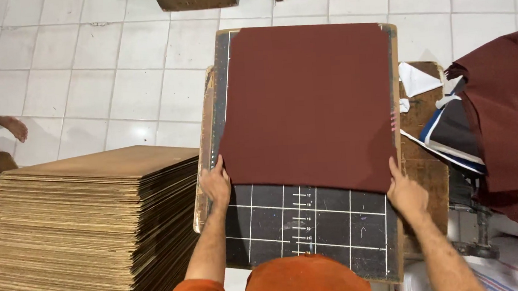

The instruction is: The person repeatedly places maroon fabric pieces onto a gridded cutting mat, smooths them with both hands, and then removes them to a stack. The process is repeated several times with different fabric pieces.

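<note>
A dark maroon sheet of cloth (307, 103) lies flat on a black board (288, 227) marked with a white grid and a ruler scale. My left hand (215, 184) grips the cloth's near left corner. At the near right corner, my right hand (406, 193) holds the cloth's edge. The cloth covers most of the board's far part; the near gridded part shows below it.
A tall stack of thin brown boards (90, 228) stands at the left. Piled maroon cloth (506, 124) hangs at the right, over a wooden table (425, 171) with white scraps. Another person's bare feet (6, 131) rest at the far left. White tiled floor lies beyond.
</note>
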